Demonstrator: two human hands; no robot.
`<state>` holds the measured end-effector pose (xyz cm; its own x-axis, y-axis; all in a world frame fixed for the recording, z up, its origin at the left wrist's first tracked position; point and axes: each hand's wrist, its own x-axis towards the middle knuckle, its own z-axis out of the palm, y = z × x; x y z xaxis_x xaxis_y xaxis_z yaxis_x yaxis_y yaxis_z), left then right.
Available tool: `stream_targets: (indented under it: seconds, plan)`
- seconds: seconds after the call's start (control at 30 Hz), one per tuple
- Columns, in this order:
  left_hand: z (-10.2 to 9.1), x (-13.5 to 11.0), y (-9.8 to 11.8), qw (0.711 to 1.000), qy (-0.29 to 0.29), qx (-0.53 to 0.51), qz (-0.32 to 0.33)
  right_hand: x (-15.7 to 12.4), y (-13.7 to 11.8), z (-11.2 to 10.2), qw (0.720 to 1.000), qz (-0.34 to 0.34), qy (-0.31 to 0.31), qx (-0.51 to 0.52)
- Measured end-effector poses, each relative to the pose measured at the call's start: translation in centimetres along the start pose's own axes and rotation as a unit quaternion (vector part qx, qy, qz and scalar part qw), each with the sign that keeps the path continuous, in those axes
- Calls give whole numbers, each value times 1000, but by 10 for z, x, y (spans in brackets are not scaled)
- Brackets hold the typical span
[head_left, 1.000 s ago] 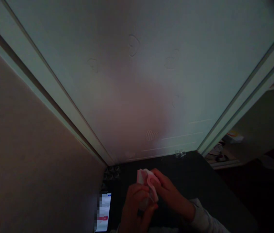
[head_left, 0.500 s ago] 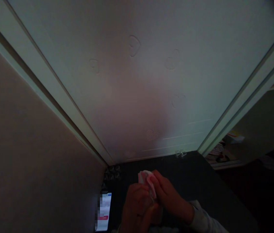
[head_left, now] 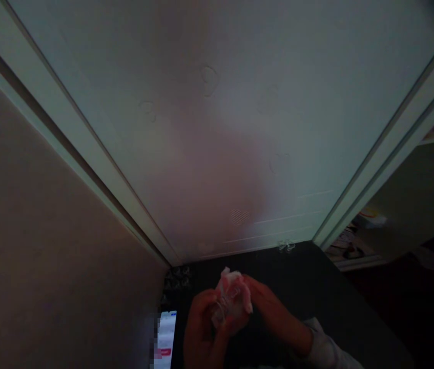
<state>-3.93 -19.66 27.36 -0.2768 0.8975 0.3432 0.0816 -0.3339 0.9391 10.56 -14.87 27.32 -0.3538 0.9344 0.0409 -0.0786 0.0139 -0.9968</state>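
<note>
In dim light, both my hands meet low in the head view over a dark surface (head_left: pixel 309 287). My left hand (head_left: pixel 201 333) and my right hand (head_left: pixel 268 307) are closed together on a small crumpled pale pink piece of tissue or cloth (head_left: pixel 232 294). The left hand's fingers curl round its lower side, and the right hand's fingertips pinch its right edge. My right sleeve (head_left: pixel 326 351) is light grey. What the pink piece is exactly, I cannot make out.
A lit phone (head_left: pixel 165 338) lies on the dark surface just left of my left hand. A pale door or panel (head_left: pixel 220 128) with faint heart shapes rises behind. A brownish wall (head_left: pixel 47 256) stands left; shelves with clutter (head_left: pixel 351 241) at right.
The pink piece has been bunched up and sits a little higher and more to the left between my hands. My left hand has shifted slightly left, and the view has tilted a little.
</note>
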Motion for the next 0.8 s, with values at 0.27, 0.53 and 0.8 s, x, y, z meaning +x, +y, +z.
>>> stream_targets:
  seconds: [0.27, 0.53, 0.8]
  plan:
    - [-3, 5, -2, 994, -49, 74, 71, -2, 7, 5, 999, 4, 9, -34]
    - [-13, 16, -3, 948, -158, 183, 206, 1, 10, 12, 991, -26, 61, -120]
    - [-15, 26, -12, 921, -218, 202, 252, 5, 33, 20, 989, 1, 116, -94]
